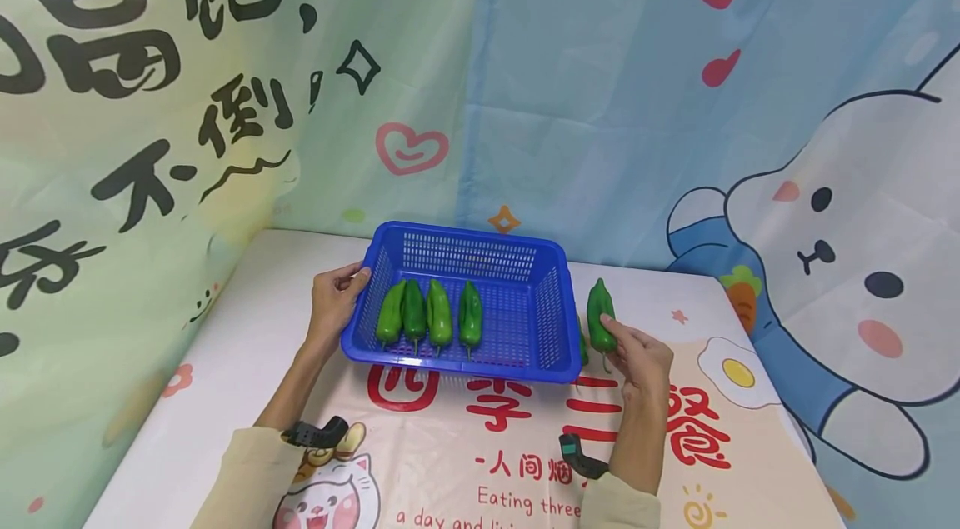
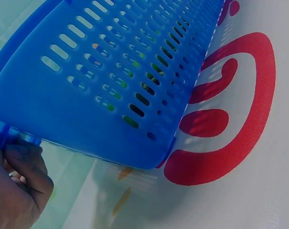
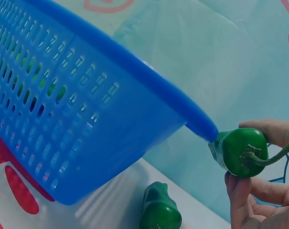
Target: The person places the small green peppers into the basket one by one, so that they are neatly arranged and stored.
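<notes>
A blue plastic basket (image 1: 510, 312) with slotted walls stands mid-table. Several green peppers (image 1: 440, 316) lie side by side in its left half, stems toward me. My left hand (image 1: 333, 306) grips the basket's left rim between thumb and fingers; the left wrist view shows the curled hand (image 2: 20, 183) at the basket's end. Just beyond the right rim, my right hand (image 1: 643, 356) pinches one green pepper (image 1: 599, 316), its stem pointing down toward me. Another pepper (image 3: 159, 210) lies on the table beside the basket's right wall, mostly hidden by the basket in the head view.
A printed cloth (image 1: 420, 450) with red characters covers the table. Behind it hangs a curtain (image 1: 570, 96) with cartoon drawings, close to the table's back edge. Each wrist wears a black strap device (image 1: 583, 458).
</notes>
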`<action>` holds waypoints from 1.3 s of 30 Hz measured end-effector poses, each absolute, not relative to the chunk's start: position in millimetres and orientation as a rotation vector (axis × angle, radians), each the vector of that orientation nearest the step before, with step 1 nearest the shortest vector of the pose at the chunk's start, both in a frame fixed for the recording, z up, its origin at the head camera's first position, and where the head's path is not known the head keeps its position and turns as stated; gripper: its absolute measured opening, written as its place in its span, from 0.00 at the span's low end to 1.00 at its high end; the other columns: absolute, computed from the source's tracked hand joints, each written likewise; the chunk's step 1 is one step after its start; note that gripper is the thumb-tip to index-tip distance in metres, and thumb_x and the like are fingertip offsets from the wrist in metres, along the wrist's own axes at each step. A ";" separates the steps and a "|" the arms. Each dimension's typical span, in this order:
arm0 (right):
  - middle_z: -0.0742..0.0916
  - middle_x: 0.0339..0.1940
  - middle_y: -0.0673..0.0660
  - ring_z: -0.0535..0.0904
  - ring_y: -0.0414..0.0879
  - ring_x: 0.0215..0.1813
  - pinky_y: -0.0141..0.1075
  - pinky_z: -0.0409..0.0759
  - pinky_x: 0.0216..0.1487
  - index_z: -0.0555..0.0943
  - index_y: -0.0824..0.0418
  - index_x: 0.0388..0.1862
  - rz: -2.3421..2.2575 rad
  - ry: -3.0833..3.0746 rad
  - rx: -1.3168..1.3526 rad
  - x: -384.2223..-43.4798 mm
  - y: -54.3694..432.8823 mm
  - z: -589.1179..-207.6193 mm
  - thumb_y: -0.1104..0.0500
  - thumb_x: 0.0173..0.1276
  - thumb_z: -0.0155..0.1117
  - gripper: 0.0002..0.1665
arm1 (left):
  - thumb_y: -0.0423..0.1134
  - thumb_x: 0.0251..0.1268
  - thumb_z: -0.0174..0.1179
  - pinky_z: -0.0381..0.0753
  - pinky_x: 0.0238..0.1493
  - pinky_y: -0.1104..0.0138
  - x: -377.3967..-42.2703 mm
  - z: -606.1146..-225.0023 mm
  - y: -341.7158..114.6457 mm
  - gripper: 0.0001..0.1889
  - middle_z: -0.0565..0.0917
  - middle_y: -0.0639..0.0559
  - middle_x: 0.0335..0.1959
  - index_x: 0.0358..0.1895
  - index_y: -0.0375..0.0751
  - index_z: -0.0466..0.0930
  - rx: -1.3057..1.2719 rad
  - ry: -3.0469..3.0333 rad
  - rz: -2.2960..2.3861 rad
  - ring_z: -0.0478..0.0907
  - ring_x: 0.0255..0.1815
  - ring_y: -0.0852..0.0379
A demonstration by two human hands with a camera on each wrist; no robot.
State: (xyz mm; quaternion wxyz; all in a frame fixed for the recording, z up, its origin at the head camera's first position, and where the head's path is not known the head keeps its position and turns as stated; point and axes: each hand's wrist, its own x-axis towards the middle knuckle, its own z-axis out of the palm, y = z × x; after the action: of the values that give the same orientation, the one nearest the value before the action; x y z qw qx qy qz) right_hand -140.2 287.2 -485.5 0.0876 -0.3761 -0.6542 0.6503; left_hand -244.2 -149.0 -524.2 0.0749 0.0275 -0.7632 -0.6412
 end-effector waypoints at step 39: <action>0.93 0.40 0.42 0.90 0.35 0.43 0.49 0.76 0.82 0.80 0.67 0.75 2.097 -2.090 -0.974 -139.0 264.4 -457.8 0.38 0.70 0.78 0.46 | 0.38 0.84 0.61 0.83 0.33 0.79 -243.0 -523.5 -148.4 0.21 0.89 0.22 0.49 0.68 0.25 0.82 0.091 -2.294 -1.917 0.82 0.29 0.72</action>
State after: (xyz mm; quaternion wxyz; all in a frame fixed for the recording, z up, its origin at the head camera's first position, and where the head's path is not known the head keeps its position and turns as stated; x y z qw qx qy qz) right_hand -139.0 264.4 -457.8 0.0123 -0.3124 -0.6705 0.6728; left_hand -243.0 -148.4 -523.5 0.0755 0.0303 -0.7648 -0.6391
